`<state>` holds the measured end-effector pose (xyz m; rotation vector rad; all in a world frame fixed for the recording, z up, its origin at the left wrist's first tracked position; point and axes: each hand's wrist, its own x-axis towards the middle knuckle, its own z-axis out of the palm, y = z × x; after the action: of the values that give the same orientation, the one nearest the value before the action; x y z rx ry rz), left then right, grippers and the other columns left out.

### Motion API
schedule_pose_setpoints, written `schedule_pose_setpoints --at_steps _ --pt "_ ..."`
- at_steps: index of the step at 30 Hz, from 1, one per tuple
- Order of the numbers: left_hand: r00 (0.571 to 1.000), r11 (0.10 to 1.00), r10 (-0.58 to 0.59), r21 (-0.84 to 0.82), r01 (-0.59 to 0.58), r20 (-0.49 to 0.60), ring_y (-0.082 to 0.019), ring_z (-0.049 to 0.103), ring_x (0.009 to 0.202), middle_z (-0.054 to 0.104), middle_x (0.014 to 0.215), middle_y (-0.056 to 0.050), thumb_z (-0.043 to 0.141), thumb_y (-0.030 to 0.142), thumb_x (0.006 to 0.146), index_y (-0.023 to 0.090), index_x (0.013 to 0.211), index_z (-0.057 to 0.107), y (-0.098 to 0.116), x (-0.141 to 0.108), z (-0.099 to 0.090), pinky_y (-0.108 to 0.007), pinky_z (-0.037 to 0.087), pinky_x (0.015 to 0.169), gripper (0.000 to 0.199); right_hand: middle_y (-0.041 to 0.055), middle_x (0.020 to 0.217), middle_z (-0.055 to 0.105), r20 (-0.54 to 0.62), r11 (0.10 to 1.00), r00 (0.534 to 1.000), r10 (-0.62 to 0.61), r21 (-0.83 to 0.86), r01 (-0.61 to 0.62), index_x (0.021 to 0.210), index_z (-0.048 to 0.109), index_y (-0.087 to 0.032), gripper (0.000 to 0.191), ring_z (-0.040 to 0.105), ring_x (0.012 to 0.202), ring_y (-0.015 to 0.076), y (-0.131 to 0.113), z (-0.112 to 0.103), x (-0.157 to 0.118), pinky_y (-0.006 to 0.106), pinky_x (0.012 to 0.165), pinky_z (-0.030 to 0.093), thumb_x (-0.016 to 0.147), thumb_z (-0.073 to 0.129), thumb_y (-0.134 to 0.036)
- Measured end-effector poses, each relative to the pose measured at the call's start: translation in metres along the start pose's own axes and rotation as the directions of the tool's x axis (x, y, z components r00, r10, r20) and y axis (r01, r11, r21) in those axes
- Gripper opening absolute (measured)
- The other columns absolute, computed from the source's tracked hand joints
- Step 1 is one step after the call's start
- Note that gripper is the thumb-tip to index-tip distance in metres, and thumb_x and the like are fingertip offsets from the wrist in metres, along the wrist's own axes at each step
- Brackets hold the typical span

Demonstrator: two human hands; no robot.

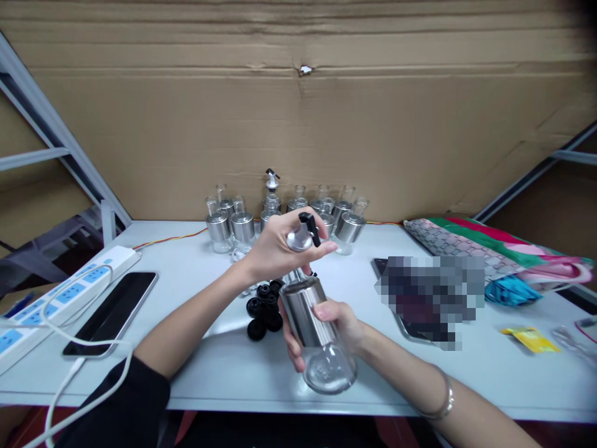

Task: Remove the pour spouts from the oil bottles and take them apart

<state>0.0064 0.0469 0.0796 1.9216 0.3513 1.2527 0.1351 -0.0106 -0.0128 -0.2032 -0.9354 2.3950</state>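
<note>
My right hand (347,320) is wrapped round a glass bottle (329,367) with a shiny steel sleeve, held tilted above the table's near side. Fingers of my left hand (275,239) close round a pourer spout (298,239), silver with a black flip lever, at the top of the bottle's neck. How far the spout sits in the neck is hidden by that hand. Black ribbed stoppers (263,308) lie in a pile just left of the bottle. Behind my hands stand several similar bottles (218,227); one has a pourer spout (272,180) on top.
At the left lie a white power strip (105,264), a phone (112,314) and a white cable (128,364). A blurred-out patch covers part of another device on the right, near a patterned cloth bag (466,249), blue plastic (510,291) and a yellow packet (532,340). Cardboard (373,137) walls the back.
</note>
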Motion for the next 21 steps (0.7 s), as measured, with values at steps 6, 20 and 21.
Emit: schedule_pose_setpoints --at_steps 6,20,21 --pt "0.924 0.991 0.126 0.096 -0.098 -0.362 -0.004 0.049 0.037 0.052 0.054 0.008 0.069 0.026 0.075 0.019 0.071 0.050 0.006 0.010 -0.017 -0.015 0.039 0.035 0.020 0.0058 0.070 0.070 -0.119 0.989 0.985 -0.123 -0.092 0.112 0.095 0.057 -0.014 0.047 0.068 0.058 0.0197 -0.009 0.008 0.000 0.028 0.053 0.052 0.070 0.065 -0.053" --pt "0.894 0.878 -0.446 0.218 0.427 0.045 -0.006 0.047 0.037 0.051 0.045 0.006 0.072 0.035 0.069 0.015 0.065 0.055 0.019 0.010 -0.034 -0.016 0.035 0.036 0.026 0.0067 0.084 0.069 -0.269 0.967 0.938 -0.220 -0.183 0.175 0.102 0.059 -0.015 0.061 0.067 0.062 0.0185 -0.028 0.018 -0.001 0.032 0.060 0.051 0.078 0.047 -0.070" --pt "0.913 0.897 -0.408 0.192 0.399 0.008 -0.006 0.048 0.037 0.051 0.046 0.006 0.073 0.034 0.069 0.015 0.066 0.056 0.021 0.010 -0.035 -0.016 0.036 0.036 0.025 0.0069 0.085 0.069 -0.287 0.961 0.926 -0.247 -0.196 0.196 0.105 0.058 -0.016 0.059 0.067 0.064 0.0187 -0.030 0.019 -0.001 0.033 0.063 0.052 0.080 0.046 -0.068"
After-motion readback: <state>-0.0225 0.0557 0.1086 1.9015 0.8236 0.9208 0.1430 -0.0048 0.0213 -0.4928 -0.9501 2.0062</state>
